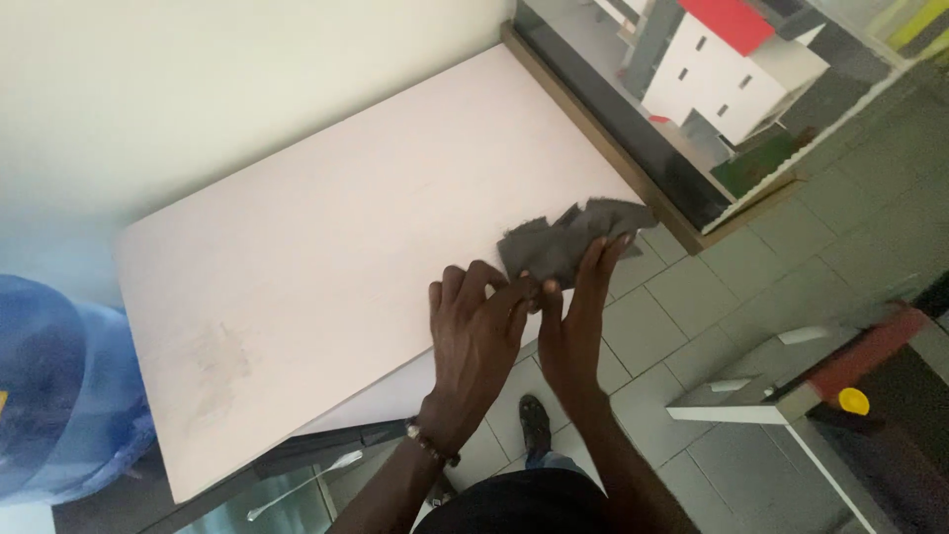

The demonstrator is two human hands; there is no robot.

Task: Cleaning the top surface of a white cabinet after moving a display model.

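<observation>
Two hands on a dark grey cloth at the worktop's edge.

The dark grey cloth [563, 242] lies crumpled at the near right edge of the pale worktop [326, 247]. The left hand [474, 331] rests flat beside it, fingers [479, 287] spread open and just touching the cloth's lower edge. The right hand [573, 316] lies stretched with its fingers pressing on the cloth, not closed around it. An architectural model [717, 69] with a red roof stands beyond the worktop, and a blue water bottle [59, 386] sits at the far left.
</observation>
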